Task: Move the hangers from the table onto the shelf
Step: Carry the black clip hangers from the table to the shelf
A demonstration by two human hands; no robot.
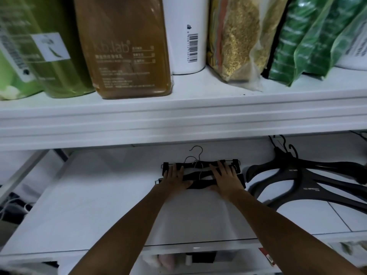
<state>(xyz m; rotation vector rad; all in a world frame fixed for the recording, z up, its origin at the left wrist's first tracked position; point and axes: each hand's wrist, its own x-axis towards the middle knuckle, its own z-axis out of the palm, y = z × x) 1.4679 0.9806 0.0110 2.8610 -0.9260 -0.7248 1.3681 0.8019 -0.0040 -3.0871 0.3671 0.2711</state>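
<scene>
The small black clip hangers [200,183] lay in a stack on the lower shelf [89,195], their metal hooks pointing toward 12 o'clock. Both hands rested on top of the stack. The left hand [176,176] covered the end at 9 o'clock and the right hand [226,177] the end at 3 o'clock. The fingers [222,166] of both hands lay straight and flat across the black bars, their tips reaching the far bar at 12 o'clock, pressing on it rather than curling round it. The thumbs lay along the near edge at 6 o'clock; whether they hooked under the stack could not be told.

Just beside the stack, at 3 o'clock, large black hangers [297,175] lay on the same shelf, apart from the right hand. On the upper shelf [178,116], at 12 o'clock, stood a green bottle [49,46], a brown bottle [127,46], a white bottle [186,32], a bag of grain [238,36] and green packets [317,36].
</scene>
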